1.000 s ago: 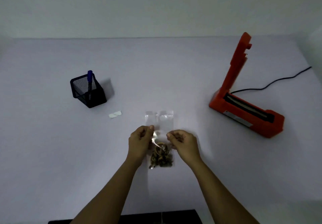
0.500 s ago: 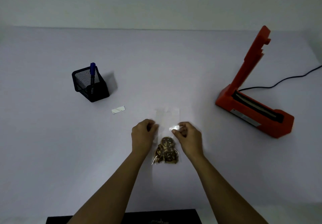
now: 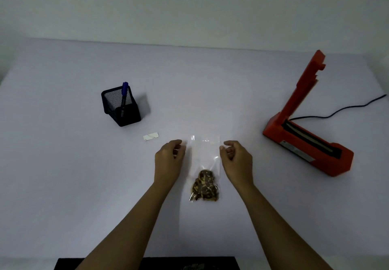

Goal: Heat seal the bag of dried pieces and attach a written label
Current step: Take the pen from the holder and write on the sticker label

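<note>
There is one clear rectangular plastic bag point(image 3: 205, 156), one small white paper label strip point(image 3: 151, 136), one black wire-mesh pen holder point(image 3: 121, 108), one blue-capped marker point(image 3: 124, 90), one orange-red plastic heat sealer point(image 3: 309, 143) and two bare hands, all over one white table point(image 3: 63, 164).

The bag lies flat on the table near the front, straight ahead of the person, with its mouth pointing away. It holds a single clump of brown dried pieces point(image 3: 204, 185) gathered at its near, bottom end; the upper part is flat, clear film.

The mesh holder stands to the far left of the bag and has the one marker in it, leaning with its cap above the rim. The label strip lies on the table between the holder and the bag, apart from both.

The heat sealer sits well to the right, its hinged arm point(image 3: 305, 84) raised steeply, so the dark sealing strip along the base is exposed. One black cord point(image 3: 336, 110) runs from behind it to the right edge.

The left hand point(image 3: 168, 160) rests just beside the bag's upper left edge, fingers loosely curled and gripping nothing. The right hand point(image 3: 237, 160) mirrors it at the upper right edge, fingers likewise loosely curled and empty; its thumb tip is at the film's edge, and contact cannot be told.

A dark flat object point(image 3: 147, 263) shows at the bottom border.
</note>
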`<state>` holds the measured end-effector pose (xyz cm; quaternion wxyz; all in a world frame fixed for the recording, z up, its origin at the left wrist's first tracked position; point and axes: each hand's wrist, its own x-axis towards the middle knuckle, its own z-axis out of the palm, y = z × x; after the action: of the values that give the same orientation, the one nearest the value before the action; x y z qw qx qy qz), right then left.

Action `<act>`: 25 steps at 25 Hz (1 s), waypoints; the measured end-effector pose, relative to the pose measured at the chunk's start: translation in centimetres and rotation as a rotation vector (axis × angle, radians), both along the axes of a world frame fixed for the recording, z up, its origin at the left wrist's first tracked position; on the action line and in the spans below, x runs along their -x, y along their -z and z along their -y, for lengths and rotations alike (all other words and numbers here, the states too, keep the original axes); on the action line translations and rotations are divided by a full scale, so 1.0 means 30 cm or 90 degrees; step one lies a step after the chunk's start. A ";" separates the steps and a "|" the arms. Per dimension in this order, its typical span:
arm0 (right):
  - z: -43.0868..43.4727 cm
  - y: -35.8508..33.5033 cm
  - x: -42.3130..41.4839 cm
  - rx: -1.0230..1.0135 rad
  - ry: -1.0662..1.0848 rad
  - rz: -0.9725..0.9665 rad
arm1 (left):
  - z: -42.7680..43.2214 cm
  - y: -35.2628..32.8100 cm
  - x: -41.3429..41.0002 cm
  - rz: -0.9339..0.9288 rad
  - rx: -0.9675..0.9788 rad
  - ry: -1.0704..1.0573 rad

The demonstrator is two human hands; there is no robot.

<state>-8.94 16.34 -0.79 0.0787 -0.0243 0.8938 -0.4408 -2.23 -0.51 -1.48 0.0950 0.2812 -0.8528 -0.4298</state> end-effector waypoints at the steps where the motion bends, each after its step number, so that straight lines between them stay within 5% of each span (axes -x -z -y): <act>1: 0.024 -0.019 0.013 0.004 -0.011 -0.029 | 0.032 -0.028 -0.011 -0.018 0.017 -0.016; 9: 0.538 -0.123 0.142 0.069 -0.246 -0.135 | 0.468 -0.163 -0.085 -0.063 0.085 -0.269; 18: 0.985 -0.108 0.305 -0.009 -0.379 -0.052 | 0.658 -0.097 0.098 0.045 -0.093 -0.175; 25: 0.996 -0.088 0.281 0.089 -0.345 -0.063 | 0.648 -0.083 0.117 0.069 -0.075 -0.199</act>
<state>-17.38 -13.56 1.85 0.1480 -0.2896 0.8248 -0.4625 -5.73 -19.94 1.01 0.0979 0.4380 -0.7758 -0.4436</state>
